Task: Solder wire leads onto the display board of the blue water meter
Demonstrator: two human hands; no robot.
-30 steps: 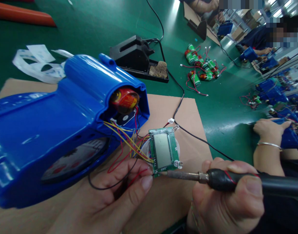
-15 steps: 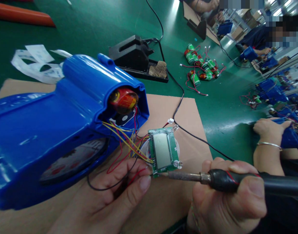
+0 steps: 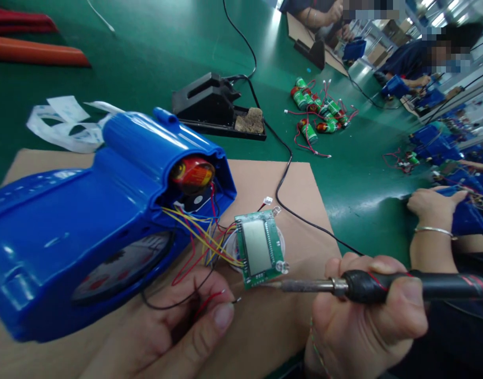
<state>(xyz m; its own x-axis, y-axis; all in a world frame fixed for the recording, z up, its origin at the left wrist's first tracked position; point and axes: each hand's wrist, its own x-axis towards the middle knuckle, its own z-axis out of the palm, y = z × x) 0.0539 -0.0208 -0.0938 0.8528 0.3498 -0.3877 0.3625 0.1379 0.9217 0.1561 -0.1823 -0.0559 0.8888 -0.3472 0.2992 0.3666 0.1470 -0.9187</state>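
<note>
A big blue plastic housing (image 3: 79, 221) lies on a cardboard sheet (image 3: 281, 179), its open end showing a red battery (image 3: 192, 173). Yellow, red and black wires run from it to a small green circuit board with a grey LCD (image 3: 259, 247). My left hand (image 3: 170, 331) pinches a red and a black wire (image 3: 210, 300) just left of the board's lower corner. My right hand (image 3: 363, 321) grips a black soldering iron (image 3: 383, 287). The iron's metal tip (image 3: 283, 286) sits just right of the board's bottom edge, slightly apart from it.
A black soldering-iron stand with a brown sponge (image 3: 218, 105) sits behind the cardboard on the green table. Several green batteries with red leads (image 3: 316, 113) lie further back. White label strips (image 3: 63, 123) lie at left. Another person's hand with a bracelet (image 3: 433, 210) works at right, others beyond.
The soldering tip has drawn back to the right, off the board's corner. My left hand's wire ends have dropped slightly away from the board. The view has tilted a little.
</note>
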